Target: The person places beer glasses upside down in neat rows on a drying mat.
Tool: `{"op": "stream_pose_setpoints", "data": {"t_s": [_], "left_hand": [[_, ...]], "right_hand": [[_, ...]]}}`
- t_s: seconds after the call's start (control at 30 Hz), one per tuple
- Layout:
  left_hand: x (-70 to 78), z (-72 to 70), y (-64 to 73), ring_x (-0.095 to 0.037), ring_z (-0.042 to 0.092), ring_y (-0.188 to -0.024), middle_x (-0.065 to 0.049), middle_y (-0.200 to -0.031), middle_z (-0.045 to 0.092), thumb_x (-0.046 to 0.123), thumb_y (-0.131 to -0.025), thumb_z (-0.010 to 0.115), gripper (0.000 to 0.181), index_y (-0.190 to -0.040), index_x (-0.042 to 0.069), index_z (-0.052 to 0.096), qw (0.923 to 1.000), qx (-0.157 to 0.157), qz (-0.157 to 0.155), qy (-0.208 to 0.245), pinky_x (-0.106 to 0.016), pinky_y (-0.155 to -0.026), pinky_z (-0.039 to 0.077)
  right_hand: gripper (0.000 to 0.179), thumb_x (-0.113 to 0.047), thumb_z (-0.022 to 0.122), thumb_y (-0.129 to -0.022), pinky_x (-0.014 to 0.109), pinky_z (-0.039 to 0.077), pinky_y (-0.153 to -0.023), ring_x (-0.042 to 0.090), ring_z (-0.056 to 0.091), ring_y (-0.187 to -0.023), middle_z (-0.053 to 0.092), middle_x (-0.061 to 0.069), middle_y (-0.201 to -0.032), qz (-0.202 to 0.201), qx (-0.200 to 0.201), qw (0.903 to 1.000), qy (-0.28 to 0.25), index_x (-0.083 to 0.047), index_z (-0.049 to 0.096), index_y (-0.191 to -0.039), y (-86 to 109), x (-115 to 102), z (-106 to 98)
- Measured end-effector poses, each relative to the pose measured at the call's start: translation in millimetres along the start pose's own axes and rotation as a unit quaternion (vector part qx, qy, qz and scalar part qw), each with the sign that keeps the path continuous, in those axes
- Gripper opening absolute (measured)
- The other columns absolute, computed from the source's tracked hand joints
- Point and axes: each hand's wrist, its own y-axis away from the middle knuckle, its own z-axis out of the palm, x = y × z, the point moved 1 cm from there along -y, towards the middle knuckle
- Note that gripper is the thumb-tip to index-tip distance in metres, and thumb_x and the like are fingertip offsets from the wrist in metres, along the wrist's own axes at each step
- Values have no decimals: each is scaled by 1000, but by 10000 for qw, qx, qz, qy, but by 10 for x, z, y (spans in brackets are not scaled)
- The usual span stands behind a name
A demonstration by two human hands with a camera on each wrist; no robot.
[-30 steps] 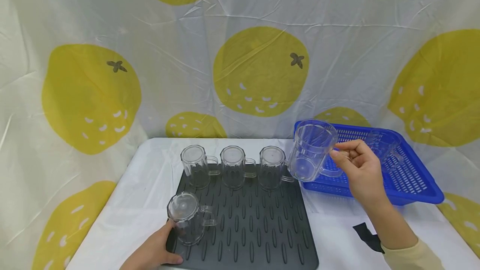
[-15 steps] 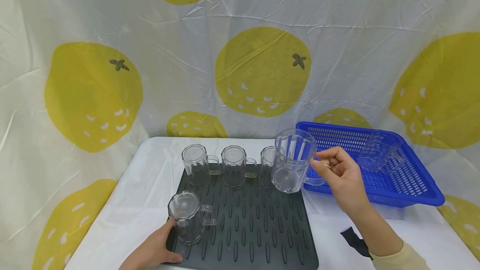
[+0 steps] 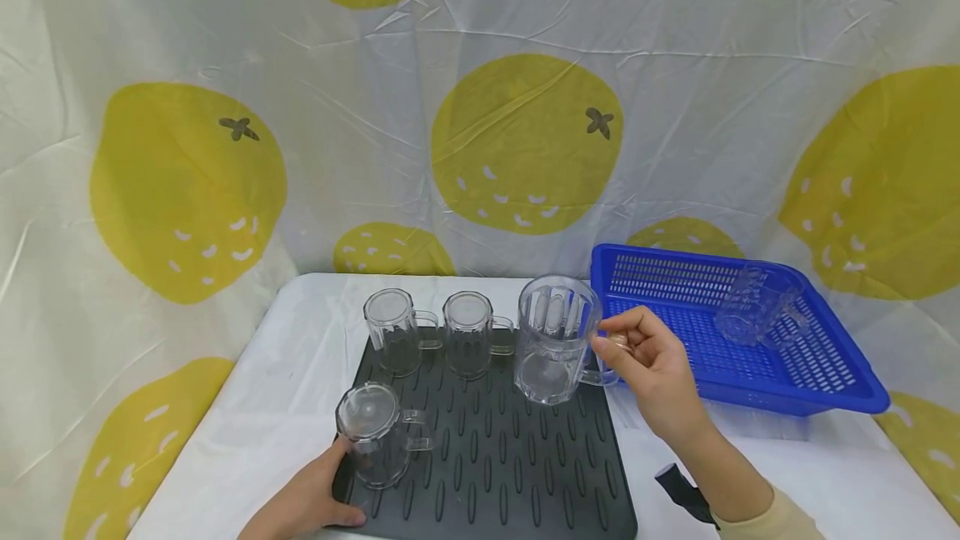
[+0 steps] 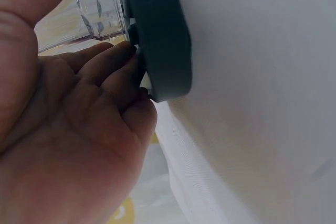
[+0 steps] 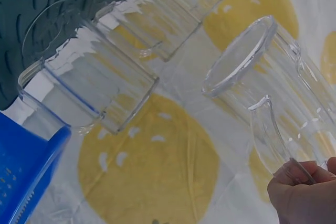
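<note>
My right hand (image 3: 656,377) grips a clear mug (image 3: 555,344) by its handle, over the back right of the dark ribbed mat (image 3: 517,465). This mug overlaps the third mug of the back row in the head view. Two more clear mugs (image 3: 390,336) stand upside down to its left, handles to the right. Another upside-down mug (image 3: 375,432) stands at the mat's front left. My left hand (image 3: 307,490) rests at the mat's left edge beside that mug. In the left wrist view, fingers (image 4: 110,61) touch the mat's edge (image 4: 163,40).
A blue plastic basket (image 3: 840,382) stands at the table's back right, with one clear mug (image 3: 753,307) lying in it. White cloth (image 3: 262,390) covers the table. Behind hangs a curtain (image 3: 360,107) printed with yellow lemons. A black strap (image 3: 686,497) shows at the right wrist.
My right hand has carried the mug left and slightly lower, from in front of the basket to above the mat. My left hand has stayed in place.
</note>
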Motion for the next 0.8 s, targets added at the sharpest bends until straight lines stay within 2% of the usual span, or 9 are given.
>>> {"op": "stream_pose_setpoints", "data": {"t_s": [0.33, 0.57, 0.8], "left_hand": [[6, -12, 17, -50, 39, -130, -32, -144, 39, 29, -54, 95, 122, -150, -3, 27, 9999, 38, -100, -34, -65, -101, 33], [38, -37, 42, -50, 38, -131, -31, -146, 38, 32, -55, 94, 122, -151, -2, 27, 10000, 67, 43, 29, -67, -100, 32], [51, -109, 114, -45, 42, -129, -25, -148, 38, 28, -57, 93, 118, -152, 2, 27, 9994, 298, 19, -181, -63, -100, 36]], "right_hand": [[21, 19, 50, -91, 18, 44, -62, 4, 50, -71, 55, -4, -80, 146, -160, 9995, -207, 5, 57, -105, 22, 60, 99], [21, 18, 50, -91, 18, 47, -65, 4, 52, -74, 57, -4, -82, 276, -243, 9992, -159, 5, 56, -105, 47, 124, 154], [25, 16, 50, -92, 20, 45, -64, 4, 51, -74, 56, -6, -84, 273, -477, 9982, -231, -2, 58, -108, 47, 175, 183]]}}
